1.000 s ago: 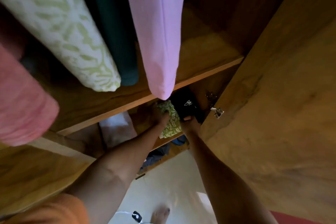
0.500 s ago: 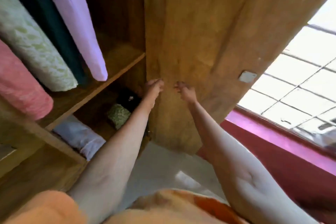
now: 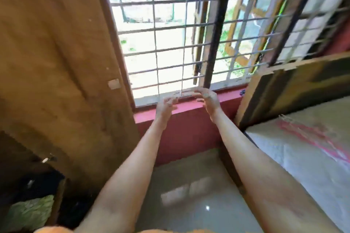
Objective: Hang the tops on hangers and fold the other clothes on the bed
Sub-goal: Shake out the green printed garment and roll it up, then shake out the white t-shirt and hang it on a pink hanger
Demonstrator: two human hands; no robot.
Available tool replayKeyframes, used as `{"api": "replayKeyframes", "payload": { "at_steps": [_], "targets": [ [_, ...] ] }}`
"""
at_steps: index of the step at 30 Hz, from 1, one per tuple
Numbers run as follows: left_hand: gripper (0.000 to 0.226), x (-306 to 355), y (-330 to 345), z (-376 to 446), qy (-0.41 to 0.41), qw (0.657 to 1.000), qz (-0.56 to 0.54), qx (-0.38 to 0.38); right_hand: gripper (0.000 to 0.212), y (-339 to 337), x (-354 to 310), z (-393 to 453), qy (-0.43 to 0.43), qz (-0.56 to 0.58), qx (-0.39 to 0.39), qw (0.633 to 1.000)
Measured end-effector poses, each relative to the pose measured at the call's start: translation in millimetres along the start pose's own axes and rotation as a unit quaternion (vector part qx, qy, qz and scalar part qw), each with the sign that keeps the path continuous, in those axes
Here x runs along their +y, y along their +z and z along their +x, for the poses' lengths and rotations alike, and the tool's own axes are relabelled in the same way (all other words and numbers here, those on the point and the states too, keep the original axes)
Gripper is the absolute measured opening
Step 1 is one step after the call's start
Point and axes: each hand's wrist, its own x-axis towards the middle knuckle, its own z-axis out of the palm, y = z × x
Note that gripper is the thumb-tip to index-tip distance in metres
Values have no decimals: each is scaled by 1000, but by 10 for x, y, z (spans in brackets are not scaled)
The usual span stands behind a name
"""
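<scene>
While held out w/ loose fingers, both hands (image 3: 186,103) empty, bed (image 3: 303,149) well right.

Window straight ahead, wardrobe left, bed right.
Wardrobe door (image 3: 56,62) stands left of the window (image 3: 180,34); bed (image 3: 303,147) sits right, floor (image 3: 189,185) between them.

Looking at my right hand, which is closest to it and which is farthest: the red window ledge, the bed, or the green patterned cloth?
From the right hand:
1. Red window ledge, right beside it.
2. Bed, lower right.
3. Green patterned cloth, far bottom left.
</scene>
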Motion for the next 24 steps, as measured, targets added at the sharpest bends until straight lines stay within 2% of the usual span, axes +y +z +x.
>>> {"api": "replayKeyframes", "payload": {
  "at_steps": [4,6,8,11,13,16,20,24],
  "targets": [
    [29,98,840,71,22,989,36,-144,62,-929,99,-270,21,23,168,985],
    [28,170,1207,44,27,982,32,-184,63,-1281,97,-448,32,18,226,973],
    [27,219,1647,-57,28,971,35,-236,56,-1657,108,-715,46,18,290,956],
    [24,197,2257,-318,31,943,34,-331,31,-2162,275,-1146,63,15,394,917],
    [20,144,2696,-626,28,915,40,-400,21,-2480,423,-1543,64,21,474,878],
    [14,71,3091,-1001,26,893,40,-448,20,-2769,573,-2002,82,7,522,849],
    [13,9,3695,-1640,29,842,61,-535,24,-3272,650,-2715,92,14,599,795],
    [16,-10,4367,-2293,36,799,64,-597,27,-3877,742,-3405,93,-6,645,758]
  ]
}}
